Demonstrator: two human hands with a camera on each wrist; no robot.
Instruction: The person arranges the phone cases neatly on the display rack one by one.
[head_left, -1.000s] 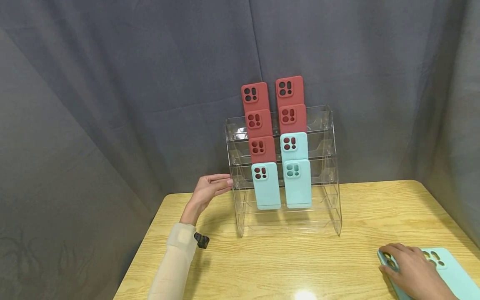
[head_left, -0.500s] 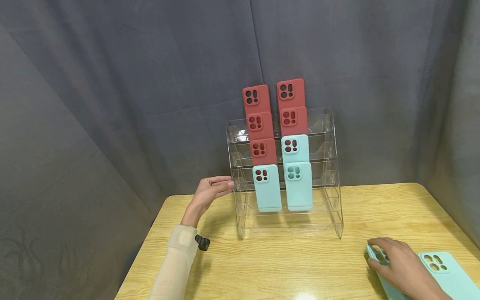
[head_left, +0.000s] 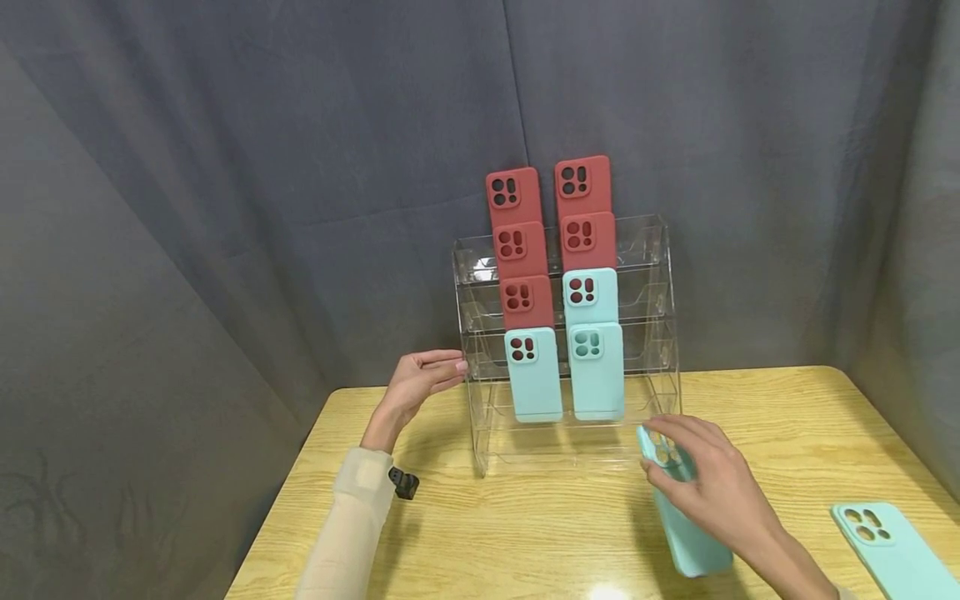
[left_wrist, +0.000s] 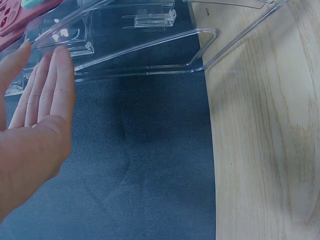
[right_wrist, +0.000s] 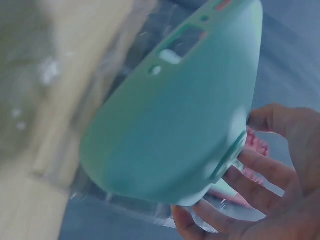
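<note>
My right hand (head_left: 720, 483) grips a mint-green phone case (head_left: 688, 533) by its camera end, lifted off the table in front of the rack's right side. In the right wrist view that case (right_wrist: 170, 125) fills the middle, pinched between thumb and fingers. At the left side of the clear tiered display rack (head_left: 480, 433), my left hand (head_left: 423, 379) touches the edge with fairly straight fingers. The left wrist view has those fingers (left_wrist: 62, 85) against the clear plastic. Red phone cases (head_left: 527, 302) stand in the upper tiers, mint ones (head_left: 596, 375) lower down in both columns.
Another mint phone case (head_left: 892, 542) lies flat at the right of the wooden table (head_left: 555, 533). A dark grey curtain (head_left: 360, 167) hangs behind and along both sides. The rack's lowest tier (head_left: 577, 458) is near the table surface.
My right hand has lifted the mint phone case from beside the other one and carried it left, towards the rack. The left hand has stayed at the rack's edge.
</note>
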